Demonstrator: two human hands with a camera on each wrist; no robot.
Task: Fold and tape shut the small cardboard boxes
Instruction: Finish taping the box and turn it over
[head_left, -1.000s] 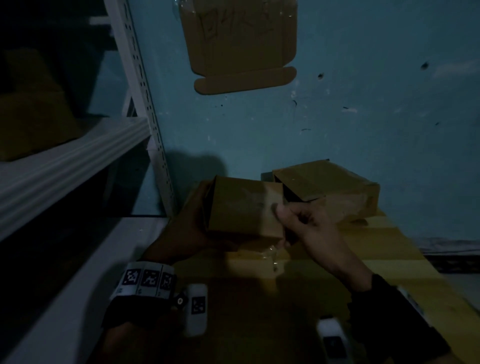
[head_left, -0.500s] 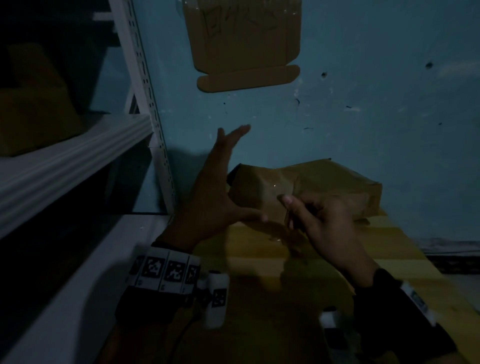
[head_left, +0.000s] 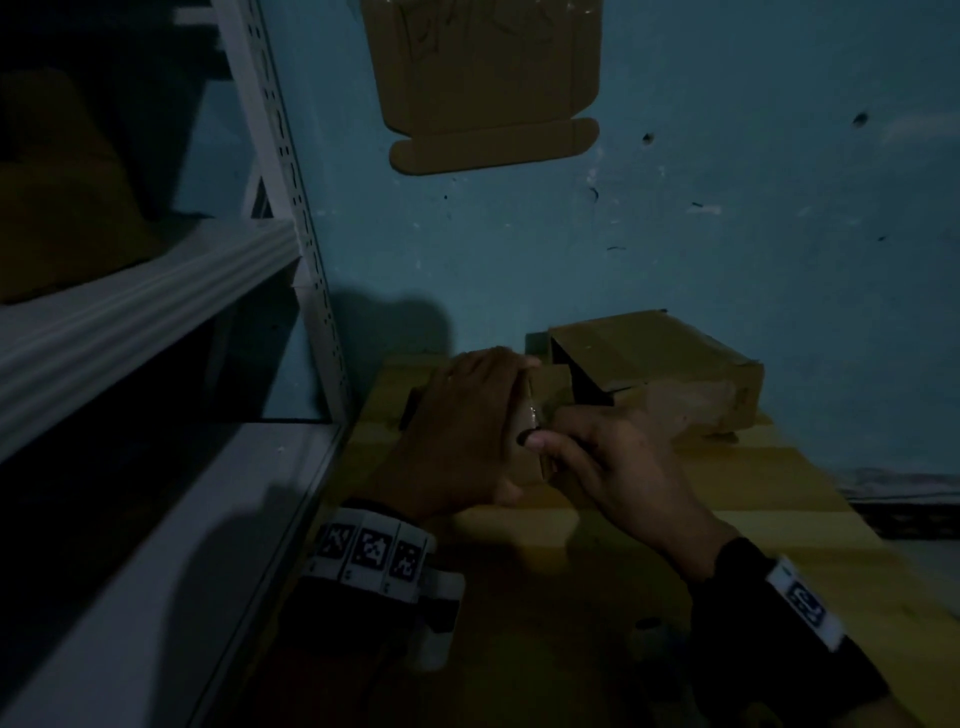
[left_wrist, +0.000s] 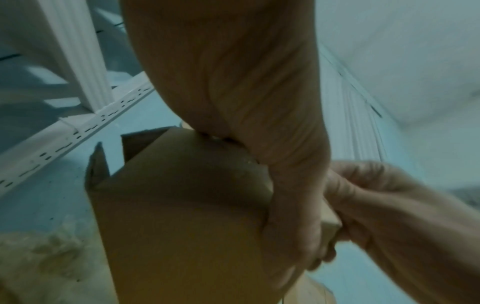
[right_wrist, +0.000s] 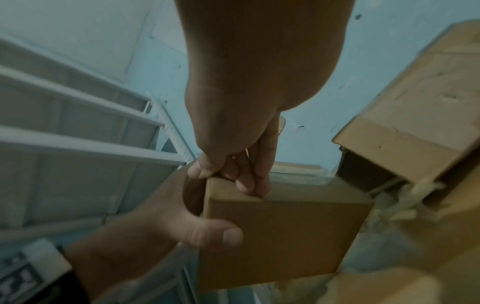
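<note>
The left hand (head_left: 457, 436) is gripping the small brown cardboard box (right_wrist: 283, 232) from its left side; the right hand (head_left: 618, 457) is pinching its top right edge, both equally close.

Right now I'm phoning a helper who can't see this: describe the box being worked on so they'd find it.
Start at the wooden table against the blue wall. The small cardboard box sits beside the white shelving, gripped by left hand and right hand; the larger open box behind lies untouched.
</note>
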